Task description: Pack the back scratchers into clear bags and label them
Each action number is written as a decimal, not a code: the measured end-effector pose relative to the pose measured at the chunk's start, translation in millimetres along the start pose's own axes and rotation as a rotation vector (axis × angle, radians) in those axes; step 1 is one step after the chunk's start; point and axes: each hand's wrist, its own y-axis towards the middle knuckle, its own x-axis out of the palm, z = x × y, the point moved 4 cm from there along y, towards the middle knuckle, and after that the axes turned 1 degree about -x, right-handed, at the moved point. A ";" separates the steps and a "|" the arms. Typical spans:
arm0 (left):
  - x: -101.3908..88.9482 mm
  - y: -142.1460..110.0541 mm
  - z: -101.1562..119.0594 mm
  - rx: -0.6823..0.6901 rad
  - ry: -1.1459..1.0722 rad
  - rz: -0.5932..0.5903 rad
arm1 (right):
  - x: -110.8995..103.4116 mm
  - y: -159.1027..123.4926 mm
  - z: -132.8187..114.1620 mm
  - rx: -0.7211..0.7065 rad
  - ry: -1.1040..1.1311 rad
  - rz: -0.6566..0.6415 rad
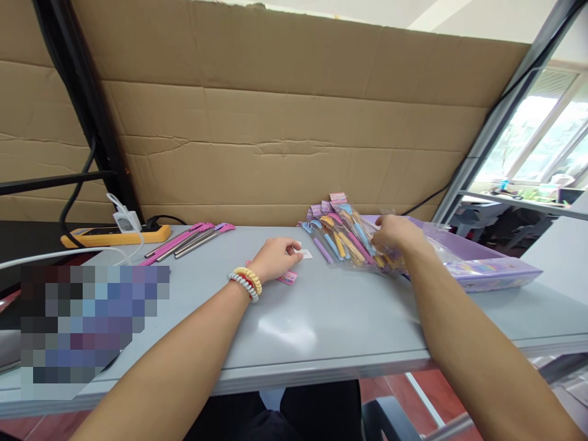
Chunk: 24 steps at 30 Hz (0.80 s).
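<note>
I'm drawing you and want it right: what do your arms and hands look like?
Both hands are bare, with no gloves, and no sleeves show. Just above the left hand are three bumpy, rounded bands: a pale yellow one, a thin red one and a pale grey-blue one. The right hand has no band at its wrist.

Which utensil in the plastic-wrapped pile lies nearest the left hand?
The purple-handled utensil, leftmost in the pile; the others, with blue, yellow or pink handles, lie farther from the left hand.
</note>
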 end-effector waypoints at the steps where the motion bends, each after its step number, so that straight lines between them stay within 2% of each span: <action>1: 0.3 0.0 0.1 0.007 0.017 -0.003 | -1.0 -0.7 -1.7 -0.013 -0.009 0.019; 4: 1.7 0.6 -0.5 0.029 0.077 -0.013 | -4.5 -3.8 -13.8 -0.126 0.011 0.112; 7: 3.6 1.1 -1.6 0.062 0.183 -0.019 | -8.8 -13.8 -40.7 -0.299 0.104 0.229; 10: 5.2 0.6 -1.9 0.089 0.298 -0.032 | -0.1 -30.0 -78.9 -0.471 0.084 0.111; 14: 5.0 -0.3 -0.7 0.100 0.360 -0.030 | 22.9 -47.6 -111.1 -0.439 -0.154 -0.128; 18: 5.3 -0.2 -0.1 0.096 0.370 -0.035 | 35.5 -53.0 -122.7 -0.431 -0.223 -0.191; 24: 6.6 -0.4 -0.8 0.092 0.374 -0.051 | 39.9 -49.7 -126.4 -0.397 -0.202 -0.251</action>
